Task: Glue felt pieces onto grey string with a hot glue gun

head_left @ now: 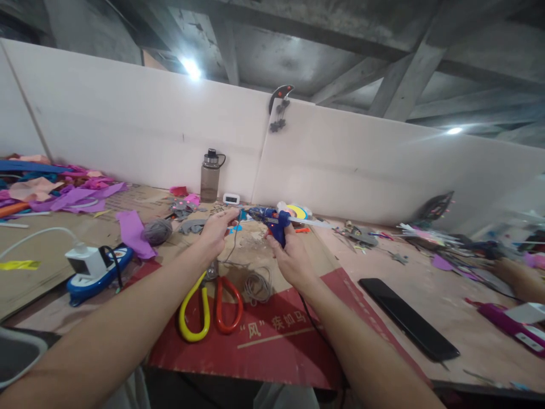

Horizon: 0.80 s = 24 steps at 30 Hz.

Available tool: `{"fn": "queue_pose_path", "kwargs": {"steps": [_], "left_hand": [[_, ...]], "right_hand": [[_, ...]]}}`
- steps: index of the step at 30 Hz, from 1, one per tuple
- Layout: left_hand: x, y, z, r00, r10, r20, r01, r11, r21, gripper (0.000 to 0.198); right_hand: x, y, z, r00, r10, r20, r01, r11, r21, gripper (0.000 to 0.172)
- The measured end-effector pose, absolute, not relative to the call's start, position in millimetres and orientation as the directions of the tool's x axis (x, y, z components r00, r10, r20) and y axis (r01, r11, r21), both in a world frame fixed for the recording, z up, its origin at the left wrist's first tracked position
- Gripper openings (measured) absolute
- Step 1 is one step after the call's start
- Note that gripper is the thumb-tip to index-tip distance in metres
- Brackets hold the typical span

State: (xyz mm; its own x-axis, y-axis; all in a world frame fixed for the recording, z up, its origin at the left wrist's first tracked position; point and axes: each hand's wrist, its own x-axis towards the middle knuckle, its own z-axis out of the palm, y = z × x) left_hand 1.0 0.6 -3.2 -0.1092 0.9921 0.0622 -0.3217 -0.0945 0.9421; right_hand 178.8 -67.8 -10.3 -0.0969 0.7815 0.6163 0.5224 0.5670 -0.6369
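My right hand [290, 253] is wrapped around a blue hot glue gun [277, 226], with a whitish glue stick [313, 222] jutting from its back. The gun's nozzle points left at the fingertips of my left hand [217, 230]. Those fingers are pinched together on a thin grey cord [235, 238], which hangs down toward a loose coil [258, 286] on the cardboard. Whatever else is between the fingertips is too small to make out. Below my hands lie scissors [210, 309] with one yellow and one red handle.
A red-printed cardboard sheet [281, 352] covers the table's front. Left are a blue power strip [102, 272], grey yarn ball [157, 231] and coloured scraps [85, 196]. A bottle [210, 179] stands behind. A black phone [406, 318] lies right; another person's arm [522, 279] shows beyond.
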Motion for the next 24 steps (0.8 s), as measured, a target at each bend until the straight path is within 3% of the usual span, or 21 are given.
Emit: {"fn": "queue_pose_path", "kwargs": {"steps": [10,24], "left_hand": [[3.6,-3.4,-3.2,-0.094,0.974,0.206,-0.295,-0.224,0.929,0.020],[3.7,-5.3,-1.9,-0.145,0.964,0.223,-0.235,-0.252,0.939,0.014]], "right_hand": [[179.1,-68.2,-7.2,-0.102,0.762,0.640,0.565,0.574,-0.593,0.039],[180.2,-68.5,-7.2,-0.093,0.766,0.637,0.589,0.558,-0.585,0.034]]}}
